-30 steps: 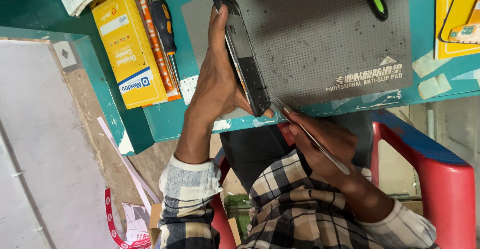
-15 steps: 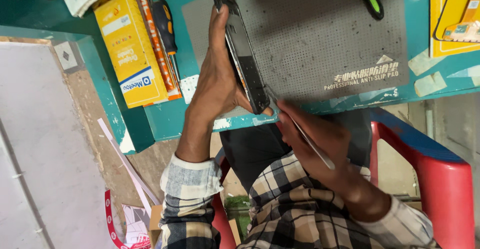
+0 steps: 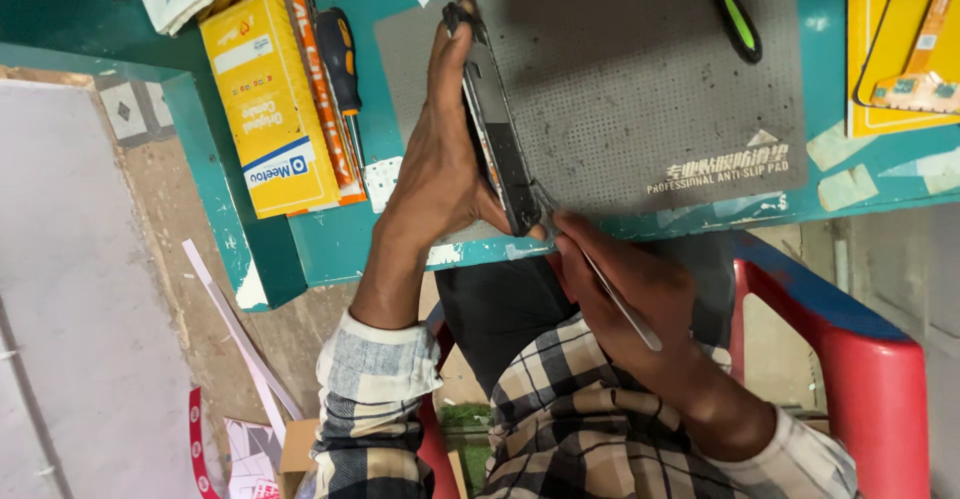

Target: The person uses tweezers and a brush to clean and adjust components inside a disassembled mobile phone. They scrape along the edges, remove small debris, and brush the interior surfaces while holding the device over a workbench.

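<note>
My left hand grips a dark phone and holds it on its edge over the grey anti-slip mat, fingers wrapped over the far end. My right hand pinches a thin metal prying tool. The tool's tip sits at the phone's near corner, by the table edge. Both of my sleeves are checked.
A yellow box and an orange-and-black screwdriver lie left of the mat on the teal table. A green-handled tool lies at the mat's far edge, with yellow packaging at the far right. I sit on a red chair.
My right hand has moved the tool slightly up and left, bringing its tip against the phone's near corner. My left hand keeps the phone still.
</note>
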